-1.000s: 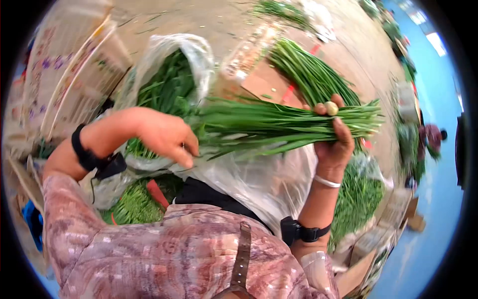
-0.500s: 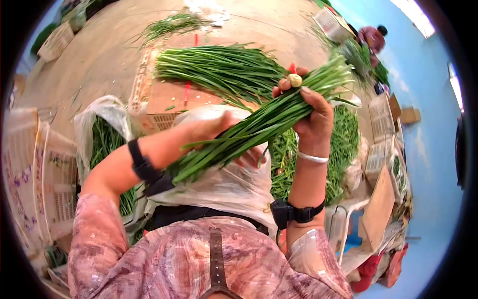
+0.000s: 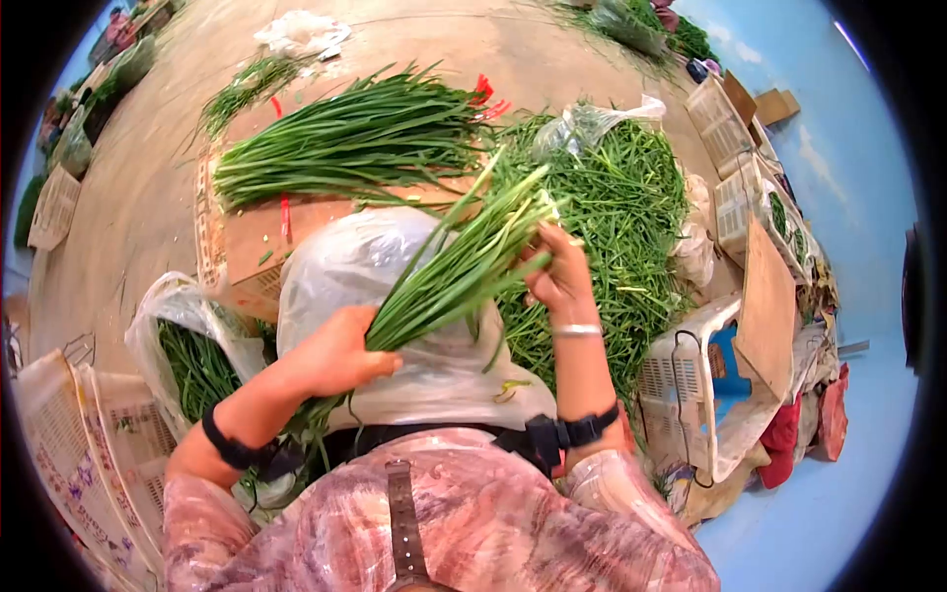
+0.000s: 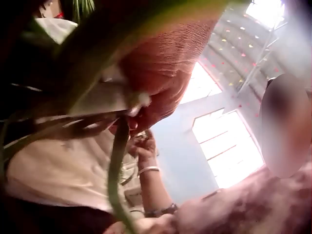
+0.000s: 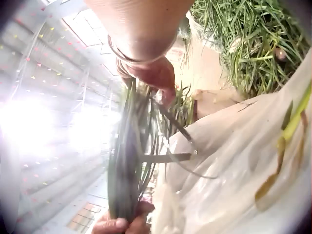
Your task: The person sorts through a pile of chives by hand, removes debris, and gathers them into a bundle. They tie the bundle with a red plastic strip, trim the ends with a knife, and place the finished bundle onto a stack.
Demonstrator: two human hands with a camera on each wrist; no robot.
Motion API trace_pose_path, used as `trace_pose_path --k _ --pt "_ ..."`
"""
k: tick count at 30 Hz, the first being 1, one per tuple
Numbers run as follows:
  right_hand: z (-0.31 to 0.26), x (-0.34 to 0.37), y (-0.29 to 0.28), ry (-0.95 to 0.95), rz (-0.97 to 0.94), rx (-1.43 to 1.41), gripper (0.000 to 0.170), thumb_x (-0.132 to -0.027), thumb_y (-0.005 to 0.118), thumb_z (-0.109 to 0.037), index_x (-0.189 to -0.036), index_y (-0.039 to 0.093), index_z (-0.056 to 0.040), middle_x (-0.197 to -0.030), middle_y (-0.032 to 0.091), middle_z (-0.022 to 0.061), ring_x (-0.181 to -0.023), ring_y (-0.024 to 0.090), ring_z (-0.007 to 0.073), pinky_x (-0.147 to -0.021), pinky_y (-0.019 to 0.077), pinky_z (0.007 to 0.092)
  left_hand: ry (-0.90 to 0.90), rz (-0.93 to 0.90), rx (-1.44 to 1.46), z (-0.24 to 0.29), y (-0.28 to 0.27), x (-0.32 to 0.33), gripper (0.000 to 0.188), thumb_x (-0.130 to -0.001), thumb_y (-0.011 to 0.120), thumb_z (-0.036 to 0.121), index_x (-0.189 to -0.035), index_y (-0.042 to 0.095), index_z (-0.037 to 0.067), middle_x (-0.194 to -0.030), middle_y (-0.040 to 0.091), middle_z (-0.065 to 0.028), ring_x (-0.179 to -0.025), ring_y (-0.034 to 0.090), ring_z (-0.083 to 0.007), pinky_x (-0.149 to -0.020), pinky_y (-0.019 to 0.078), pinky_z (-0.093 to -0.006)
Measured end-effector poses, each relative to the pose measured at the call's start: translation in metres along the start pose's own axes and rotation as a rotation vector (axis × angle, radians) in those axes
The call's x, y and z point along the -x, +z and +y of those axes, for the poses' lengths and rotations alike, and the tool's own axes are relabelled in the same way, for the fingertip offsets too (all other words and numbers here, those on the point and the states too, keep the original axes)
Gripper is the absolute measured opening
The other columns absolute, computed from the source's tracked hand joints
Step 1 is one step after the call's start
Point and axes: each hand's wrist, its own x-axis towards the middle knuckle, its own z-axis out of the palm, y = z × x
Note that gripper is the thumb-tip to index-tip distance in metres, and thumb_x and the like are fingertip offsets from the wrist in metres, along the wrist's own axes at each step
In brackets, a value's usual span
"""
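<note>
Green stalk bunch (image 3: 449, 271), slanting above white plastic (image 3: 340, 261): near left part clasped in left hand (image 3: 340, 350), far right pale ends pinched in right hand (image 3: 557, 268). Only in right wrist view, left fingers (image 5: 138, 225) curled round leaves; only in head view, a larger bunch (image 3: 355, 136), far left.

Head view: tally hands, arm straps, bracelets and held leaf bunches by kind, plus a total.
Hands: 2 (left hand, right hand)
Black straps: 2 (left strap, right strap)
White bracelet: 1
Green bunch: 1
Total: 6
</note>
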Motion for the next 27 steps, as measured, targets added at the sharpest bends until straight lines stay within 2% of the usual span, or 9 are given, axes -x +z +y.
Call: trace_pose_path --k 2,3,4,6,12,14,19,23,27 --pt "-0.029 0.03 0.004 -0.173 -0.23 -0.117 0.032 -0.085 0.057 -0.01 -0.114 0.05 0.0015 -0.105 0.061 0.0142 -0.09 0.062 0.0236 -0.083 0.0522 0.0374 0.072 -0.006 0.201 0.005 -0.001 0.007 0.024 -0.074 0.067 0.009 -0.094 0.058 -0.002 -0.066 0.058 -0.0018 -0.054 0.05 -0.0087 -0.05 0.0427 -0.0235" --pt "-0.035 0.02 -0.008 -0.182 -0.385 -0.181 0.029 -0.084 0.056 -0.008 -0.112 0.052 0.0027 -0.105 0.061 0.0143 -0.089 0.062 0.0227 -0.079 0.0532 0.0343 0.046 0.015 0.095 -0.002 -0.005 -0.001 0.027 -0.073 0.069 0.007 -0.096 0.058 -0.001 -0.067 0.058 -0.0023 -0.055 0.052 -0.0095 -0.051 0.0432 -0.0241" --pt "-0.034 0.014 -0.016 -0.114 -0.27 -0.09 0.019 -0.084 0.054 -0.001 -0.103 0.055 0.0032 -0.095 0.063 0.0133 -0.082 0.064 0.0226 -0.07 0.055 0.0346 0.046 0.01 0.086 -0.011 -0.003 0.0 0.027 -0.073 0.069 0.007 -0.096 0.058 -0.001 -0.067 0.058 -0.0023 -0.055 0.052 -0.0095 -0.051 0.0432 -0.0241" --pt "-0.033 0.028 -0.005 -0.05 -0.153 -0.033 0.017 -0.085 0.054 -0.002 -0.1 0.055 0.0039 -0.101 0.063 0.0161 -0.08 0.065 0.0216 -0.069 0.054 0.0306 -0.053 -0.163 0.444 -0.029 -0.005 -0.004 0.032 -0.072 0.071 0.006 -0.101 0.058 0.0 -0.071 0.059 -0.0044 -0.057 0.054 -0.0106 -0.052 0.0448 -0.0249" --pt "0.001 0.03 -0.041 0.1 -0.071 0.151 0.022 -0.085 0.056 -0.008 -0.106 0.055 -0.0018 -0.094 0.065 0.0156 -0.066 0.064 0.016 -0.047 0.0481 0.0213 -0.07 -0.204 0.737 -0.062 -0.003 0.006 0.036 -0.074 0.067 0.001 -0.108 0.054 0.001 -0.075 0.058 -0.0085 -0.056 0.053 -0.0112 -0.054 0.0447 -0.0233" --pt "-0.005 0.032 -0.039 0.221 -0.275 -0.053 0.026 -0.084 0.057 -0.011 -0.109 0.054 -0.0023 -0.088 0.065 0.0144 -0.056 0.058 0.0123 -0.045 0.0461 0.0207 -0.09 -0.303 0.778 -0.069 -0.006 0.007 0.047 -0.07 0.072 0.005 -0.111 0.051 0.001 -0.074 0.058 -0.0106 -0.051 0.049 -0.012 -0.049 0.0422 -0.0251" --pt "0.006 0.03 -0.048 0.341 -0.277 0.076 0.036 -0.083 0.06 -0.017 -0.114 0.052 0.0002 -0.065 0.053 0.003 -0.042 0.035 0.006 -0.036 0.0263 0.0191 -0.072 -0.337 0.811 -0.084 -0.006 0.015 0.048 -0.075 0.073 0.026 -0.112 0.051 0.004 -0.063 0.05 -0.0043 -0.047 0.04 -0.0063 -0.044 0.0318 -0.021" --pt "0.001 0.018 -0.073 0.384 -0.196 0.187 0.02 -0.083 0.06 -0.012 -0.099 0.06 0.0007 -0.061 0.051 0.0015 -0.04 0.032 0.0048 -0.036 0.0254 0.0178 -0.031 -0.292 0.896 -0.093 0.0 0.022 0.057 -0.076 0.07 0.044 -0.112 0.05 0.004 -0.059 0.047 -0.0028 -0.042 0.036 -0.0045 -0.041 0.0279 -0.0203" --pt "-0.025 0.0 -0.113 0.205 -0.038 0.23 0.015 -0.085 0.057 -0.011 -0.094 0.06 0.0003 -0.061 0.051 0.0011 -0.041 0.035 0.0047 -0.035 0.029 0.018 -0.108 -0.215 0.823 -0.086 0.002 0.022 0.066 -0.076 0.066 0.051 -0.118 0.048 0.003 -0.056 0.045 -0.0009 -0.037 0.032 -0.0042 -0.04 0.0259 -0.0212"
